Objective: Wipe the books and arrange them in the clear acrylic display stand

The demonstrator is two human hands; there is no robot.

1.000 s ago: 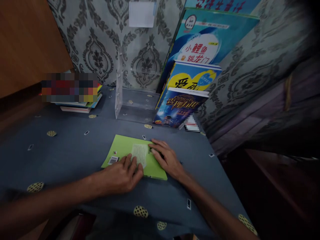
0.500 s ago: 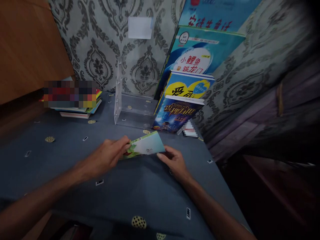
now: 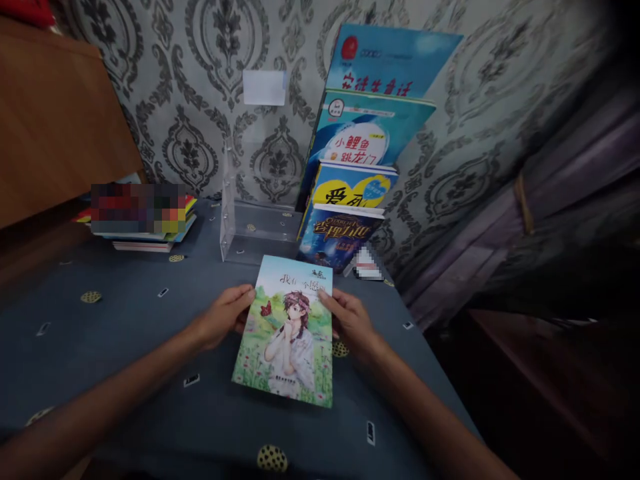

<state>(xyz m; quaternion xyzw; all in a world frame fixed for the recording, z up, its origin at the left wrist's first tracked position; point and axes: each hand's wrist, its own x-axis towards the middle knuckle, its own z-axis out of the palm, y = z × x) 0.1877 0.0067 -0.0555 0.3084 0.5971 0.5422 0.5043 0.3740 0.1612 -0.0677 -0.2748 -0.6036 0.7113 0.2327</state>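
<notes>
Between my hands is a paperback book [image 3: 285, 333], its front cover turned up toward me, showing a drawn girl in a flower meadow and a red butterfly. My left hand [image 3: 227, 313] grips its left edge near the top. On the opposite edge my right hand [image 3: 353, 317] closes, thumb over the cover and fingers behind. Just beyond the book stands a clear acrylic rack [image 3: 250, 230]. Its right side holds several books in rising steps, with a dark blue book [image 3: 340, 233] in front and a yellow-and-blue book [image 3: 350, 187] behind it.
A stack of books [image 3: 143, 245], partly pixelated, lies at the left back of the cloth-covered table [image 3: 150, 373]. A wooden panel [image 3: 60, 113] rises at the left. Patterned wallpaper backs the table, with a white card [image 3: 265, 88] there. A curtain [image 3: 480, 213] hangs at the right.
The book has turned from a steep, foreshortened angle to show its whole front cover. My right hand has taken hold of its right edge. The camera view has shifted slightly.
</notes>
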